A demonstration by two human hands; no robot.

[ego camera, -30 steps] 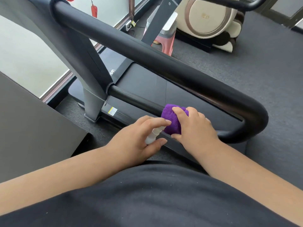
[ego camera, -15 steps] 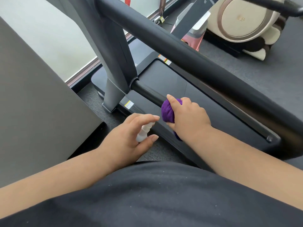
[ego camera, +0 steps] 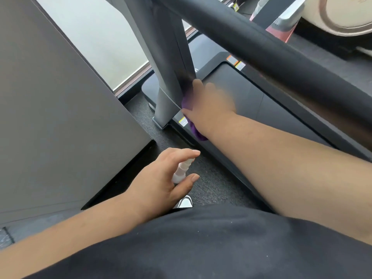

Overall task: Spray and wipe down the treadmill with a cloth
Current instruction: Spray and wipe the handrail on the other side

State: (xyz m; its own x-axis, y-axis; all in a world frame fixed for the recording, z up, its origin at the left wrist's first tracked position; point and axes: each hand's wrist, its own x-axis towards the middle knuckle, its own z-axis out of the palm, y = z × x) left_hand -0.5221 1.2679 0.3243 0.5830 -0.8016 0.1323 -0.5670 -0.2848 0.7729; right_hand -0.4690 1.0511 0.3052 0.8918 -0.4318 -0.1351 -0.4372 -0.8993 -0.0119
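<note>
While the right hand (ego camera: 209,105) blurs with motion at frame centre, its grip is closed around the purple cloth (ego camera: 196,131); only the cloth's edges show, at the thumb and under the wrist. Cloth is pressed where the lower bar meets the grey upright (ego camera: 167,77) of the treadmill (ego camera: 241,97).

Change: one second ago the cloth sat mid-way along the lower bar; half a second ago it was closer to the upright; now it is at the joint, and the bar is hidden behind the hand. Judgement: one wipe stroke along that bar has reached its end.

Left hand (ego camera: 161,184), lower centre, holds the small white spray bottle (ego camera: 181,171): fingers curled round the body, forefinger lying over the nozzle, thumb below. It hangs over the dark floor, apart from the cloth. Earlier the nozzle was just beside the cloth; now the two are well apart. Judgement: spraying is paused, wiping in hand.

Thick black handrail (ego camera: 281,57) crosses the upper right, untouched at this moment. Belt deck likewise. Much of the task appears left.
</note>
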